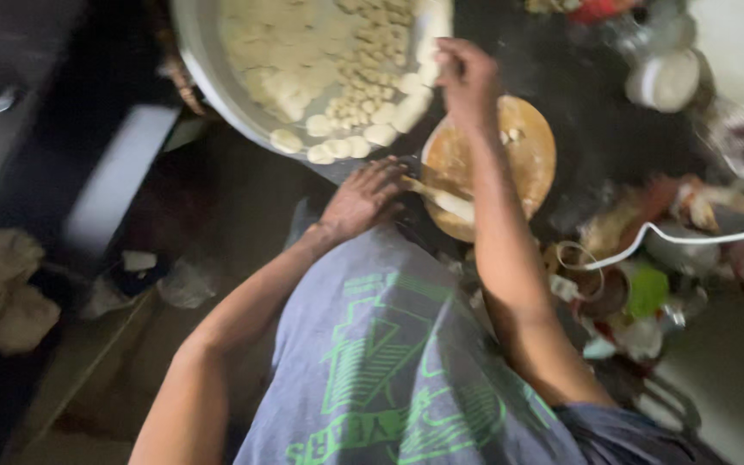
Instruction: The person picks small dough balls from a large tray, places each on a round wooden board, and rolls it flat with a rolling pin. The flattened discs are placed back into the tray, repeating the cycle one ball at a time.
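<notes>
Overhead, right hand [468, 79] reaching to the rim of a metal tray [208, 65] of dough pieces [363, 108], fingers closed on what looks like one; blur hides the grip. Left hand [363, 198] resting open at the edge of a round wooden board [527, 151], beside a rolling pin [445, 200]. Dough likely soft, light, slightly sticky: best pinched gently at the sides.

One big metal tray [217, 82] with too many dough balls [381, 134] to count, one round wooden board [523, 142], one rolling pin [441, 198], two hands.
</notes>
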